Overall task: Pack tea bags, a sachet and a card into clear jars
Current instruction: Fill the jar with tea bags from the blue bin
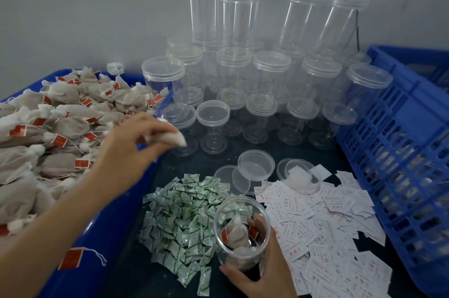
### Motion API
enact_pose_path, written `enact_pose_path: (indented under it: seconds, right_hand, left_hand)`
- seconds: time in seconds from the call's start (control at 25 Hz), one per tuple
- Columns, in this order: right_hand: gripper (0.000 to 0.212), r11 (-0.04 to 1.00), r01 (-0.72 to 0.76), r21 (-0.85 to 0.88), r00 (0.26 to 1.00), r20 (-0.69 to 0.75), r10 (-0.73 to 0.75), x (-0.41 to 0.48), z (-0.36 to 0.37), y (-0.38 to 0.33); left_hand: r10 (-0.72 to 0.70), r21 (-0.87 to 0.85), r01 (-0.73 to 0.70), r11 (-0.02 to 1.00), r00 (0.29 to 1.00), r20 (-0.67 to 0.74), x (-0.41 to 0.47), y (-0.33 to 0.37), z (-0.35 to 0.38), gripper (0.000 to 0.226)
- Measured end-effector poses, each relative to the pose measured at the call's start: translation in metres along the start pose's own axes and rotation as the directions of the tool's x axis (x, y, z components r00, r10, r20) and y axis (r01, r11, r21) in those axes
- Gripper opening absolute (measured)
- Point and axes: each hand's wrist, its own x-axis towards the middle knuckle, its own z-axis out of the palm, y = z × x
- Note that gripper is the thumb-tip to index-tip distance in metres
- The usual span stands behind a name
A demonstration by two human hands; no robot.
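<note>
Single view — worn on the head, wide-angle; aimed forward and down, close above the dark table (pixel 136 280); facing the grey wall (pixel 73 6) at the back — straight edges bowed near the frame's sides.

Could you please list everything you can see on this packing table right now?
tea bags: large heap, beige with red tags, in tray
tray: one, blue, left
lidded jars: many, clear, stacked at back
loose lids: several, clear, before the stack
sachets: heap, green-white, centre
cards: heap, white with red print, right of sachets
crate: one, blue, far right
open jar: one, clear, front, tea bags inside
left hand: pinches single tea bag near tray edge
right hand: grips open jar
</note>
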Motion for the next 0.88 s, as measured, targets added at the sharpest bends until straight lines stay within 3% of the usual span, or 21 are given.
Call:
enact_pose_path:
  seconds: [0.12,0.24,0.32,0.36,0.48,0.56,0.64,0.72,0.76,0.88]
  right_hand:
    - [0.104,1.0,-0.014,0.011,1.0,-0.026,0.015,-0.004,0.002,0.001]
    - [0.102,0.997,-0.073,0.041,0.994,-0.081,0.076,-0.006,0.005,-0.001]
    - [0.103,0.999,-0.043,0.025,0.998,-0.046,0.045,-0.004,0.004,-0.002]
    - [0.104,0.999,-0.035,0.007,0.999,-0.032,0.035,-0.003,0.003,-0.004]
    - [0.102,1.0,-0.015,-0.019,0.999,-0.033,0.014,-0.001,-0.001,-0.006]
    - [0.103,1.0,-0.01,-0.018,1.0,-0.026,0.009,-0.002,0.0,-0.008]
    - [0.104,1.0,-0.006,-0.003,1.0,-0.028,0.006,-0.003,0.0,-0.008]
    - [0.104,1.0,0.004,-0.003,0.999,-0.037,-0.004,-0.003,-0.001,-0.007]
    - [0.103,1.0,0.0,0.002,0.999,-0.037,0.0,-0.003,-0.001,-0.007]
    - [0.104,1.0,-0.008,0.013,1.0,-0.027,0.008,-0.002,0.0,-0.006]
  left_hand:
    - [0.123,-0.236,-0.057,0.97,0.953,0.275,-0.036,0.057,0.02,0.024]
    - [0.127,-0.284,0.018,0.959,0.865,0.485,-0.052,0.075,0.037,0.024]
    - [0.128,-0.275,0.017,0.961,0.856,0.502,-0.048,0.072,0.035,0.027]
    - [0.128,-0.261,-0.01,0.965,0.888,0.442,-0.043,0.067,0.03,0.027]
    - [0.059,-0.051,-0.054,0.997,0.993,0.099,-0.016,0.029,0.005,0.019]
    - [-0.129,0.222,0.132,0.966,0.991,-0.028,0.007,-0.018,-0.01,0.025]
    - [-0.413,0.483,0.338,0.808,0.909,0.054,0.021,-0.07,-0.018,0.028]
    - [-0.541,0.718,0.227,0.658,0.806,0.241,0.018,-0.109,-0.015,0.031]
    - [-0.543,0.774,0.145,0.617,0.79,0.285,0.015,-0.121,-0.012,0.031]
    - [-0.447,0.721,0.18,0.669,0.872,0.197,0.011,-0.13,-0.008,0.022]
